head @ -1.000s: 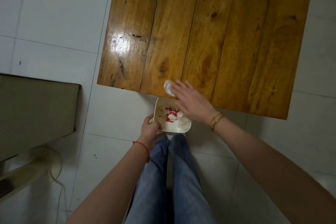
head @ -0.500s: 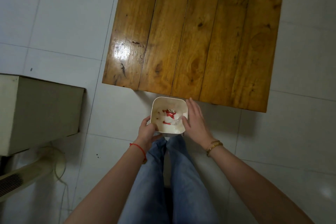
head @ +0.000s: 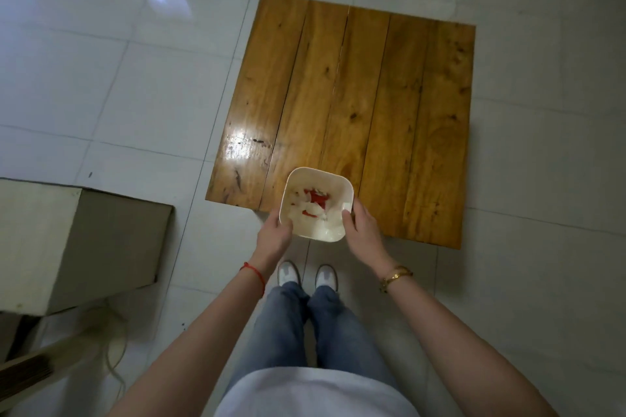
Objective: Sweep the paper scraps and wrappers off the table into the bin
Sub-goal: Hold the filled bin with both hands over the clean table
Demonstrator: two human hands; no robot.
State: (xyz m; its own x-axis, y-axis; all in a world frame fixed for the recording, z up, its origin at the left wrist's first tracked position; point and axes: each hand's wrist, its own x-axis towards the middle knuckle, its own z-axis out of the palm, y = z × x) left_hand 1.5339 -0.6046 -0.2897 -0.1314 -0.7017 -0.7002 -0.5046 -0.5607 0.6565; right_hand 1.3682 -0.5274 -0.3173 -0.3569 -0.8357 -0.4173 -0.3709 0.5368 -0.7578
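Observation:
A small white square bin (head: 342, 182) hangs over the near edge of the low wooden table (head: 389, 105). Inside it lie white paper scraps (head: 306, 213) and red wrappers (head: 318, 198). My left hand (head: 273, 236) grips the bin's left near corner. My right hand (head: 363, 230) holds its right side, thumb on the rim. The tabletop shows bare planks with no scraps on it.
A beige box-like unit (head: 67, 244) stands on the tiled floor to the left, with a fan base and cable (head: 111, 349) below it. My legs and white shoes (head: 306, 276) are right under the bin. White floor tiles surround the table.
My right hand left the table edge and took the bin's right side. The bin rose with both hands. The view pulled back and higher, so the whole table and my feet now show.

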